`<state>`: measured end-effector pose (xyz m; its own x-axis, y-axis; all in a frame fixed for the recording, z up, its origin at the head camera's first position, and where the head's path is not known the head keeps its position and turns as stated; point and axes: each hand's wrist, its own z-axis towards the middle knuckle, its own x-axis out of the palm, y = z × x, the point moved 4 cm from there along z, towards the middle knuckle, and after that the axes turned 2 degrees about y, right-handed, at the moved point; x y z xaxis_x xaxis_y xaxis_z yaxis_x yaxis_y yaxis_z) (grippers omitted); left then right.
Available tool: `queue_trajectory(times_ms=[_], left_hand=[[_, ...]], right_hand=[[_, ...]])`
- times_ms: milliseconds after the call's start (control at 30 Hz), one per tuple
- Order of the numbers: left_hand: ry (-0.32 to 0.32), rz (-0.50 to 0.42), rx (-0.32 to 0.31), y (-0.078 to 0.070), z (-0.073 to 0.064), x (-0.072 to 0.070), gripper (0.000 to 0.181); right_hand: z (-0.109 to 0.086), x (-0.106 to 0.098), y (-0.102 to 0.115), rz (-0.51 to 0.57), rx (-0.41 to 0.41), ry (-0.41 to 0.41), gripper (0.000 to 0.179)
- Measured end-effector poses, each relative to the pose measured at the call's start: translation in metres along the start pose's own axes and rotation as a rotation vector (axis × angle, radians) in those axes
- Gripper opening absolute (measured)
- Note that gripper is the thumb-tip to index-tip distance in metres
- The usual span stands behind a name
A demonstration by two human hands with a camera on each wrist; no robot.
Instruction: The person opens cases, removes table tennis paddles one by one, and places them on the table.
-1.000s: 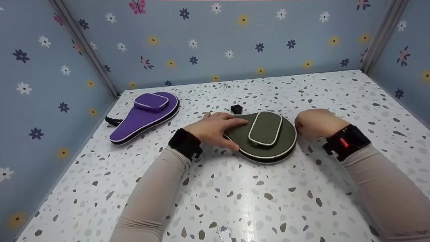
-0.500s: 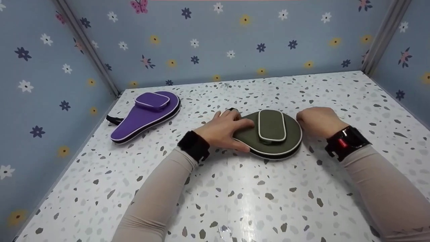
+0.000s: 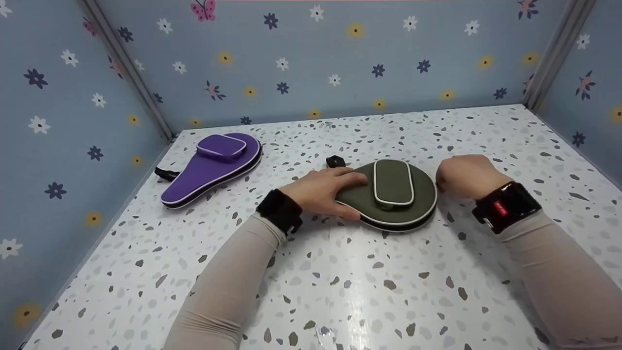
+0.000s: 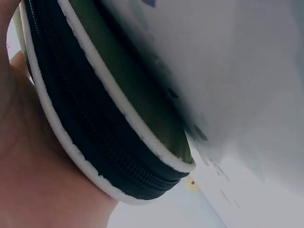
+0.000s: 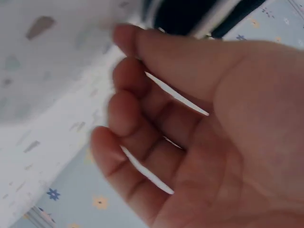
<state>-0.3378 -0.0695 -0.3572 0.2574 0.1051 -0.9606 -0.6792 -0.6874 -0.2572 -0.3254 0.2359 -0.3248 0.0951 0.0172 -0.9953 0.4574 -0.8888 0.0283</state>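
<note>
An olive green table tennis bat case [image 3: 422, 189] with white piping lies flat on the table. A small raised pocket [image 3: 393, 181] sits on top of it. My left hand [image 3: 320, 192] grips the narrow handle end, thumb along the near side and fingers over the top. In the left wrist view a black zipper band [image 4: 90, 118] runs round the case's side. My right hand [image 3: 467, 176] is at the rounded right end, fingers curled. Thumb and index finger pinch together beside the zipper band in the right wrist view; the zipper pull between them is hidden.
A purple bat case [image 3: 201, 175] with a black strap [image 3: 166, 174] lies at the back left. The green case's black strap [image 3: 335, 161] lies behind my left hand. Flower-patterned panels [image 3: 330, 58] bound the speckled white table [image 3: 340, 287] at back and sides.
The green case and my left hand have shifted slightly right, with the case turning a little. My right hand has moved slightly right. The purple case stays put.
</note>
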Motion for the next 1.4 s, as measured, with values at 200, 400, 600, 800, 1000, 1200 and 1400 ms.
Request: queue_trajectory(times_ms=[200,400,600,800,1000,1200,1400], left_hand=[[0.001,-0.003,-0.007,-0.001,0.001,0.0,0.088],[0.01,-0.016,-0.013,-0.002,0.001,0.001,0.088],[0.005,-0.029,-0.025,-0.002,0.0,0.0,0.087],[-0.004,-0.024,-0.02,-0.002,0.0,-0.001,0.086],[-0.024,-0.018,-0.092,-0.001,-0.002,-0.002,0.084],[-0.021,0.028,-0.204,-0.011,-0.004,-0.003,0.082],[0.007,0.029,-0.207,-0.017,-0.003,-0.002,0.077]], right_hand=[[-0.01,-0.006,0.01,-0.016,0.001,0.094,0.022],[-0.017,-0.01,0.019,0.024,0.063,0.192,0.025],[-0.023,-0.013,0.027,0.039,0.049,0.228,0.025],[-0.023,-0.013,0.028,0.052,0.047,0.258,0.024],[-0.011,-0.008,0.019,0.068,0.033,0.195,0.022],[0.007,0.003,0.005,0.037,0.076,-0.044,0.024],[0.016,0.012,-0.002,0.016,0.11,-0.139,0.018]])
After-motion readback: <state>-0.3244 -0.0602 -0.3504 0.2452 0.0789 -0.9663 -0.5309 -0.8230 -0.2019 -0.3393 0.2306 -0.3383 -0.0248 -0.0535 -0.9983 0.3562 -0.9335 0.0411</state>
